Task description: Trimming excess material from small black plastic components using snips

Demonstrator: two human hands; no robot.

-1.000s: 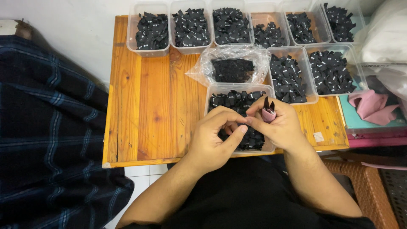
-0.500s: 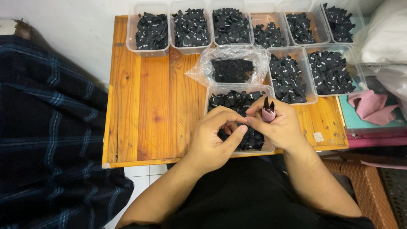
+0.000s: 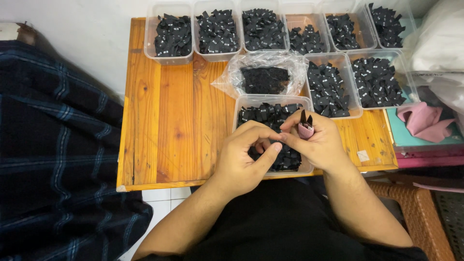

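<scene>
Right hand [image 3: 319, 145] is pinching a small pink tool [image 3: 305, 129], left hand [image 3: 246, 157] curling fingertips against it, both hovering over the near tub [image 3: 270, 100] of black pieces. Beyond, a plastic bag [image 3: 263, 77] is crowding the worktop [image 3: 174, 116], more tubs [image 3: 169, 34] lining the back.

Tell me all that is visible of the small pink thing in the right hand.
The small pink thing is a short, dusty-pink piece, seemingly soft. Two black pointed tips stick up from its top. It stands roughly upright, pinched in the right hand, over the clear tub of black pieces. The left hand meets the right just beside it.
</scene>
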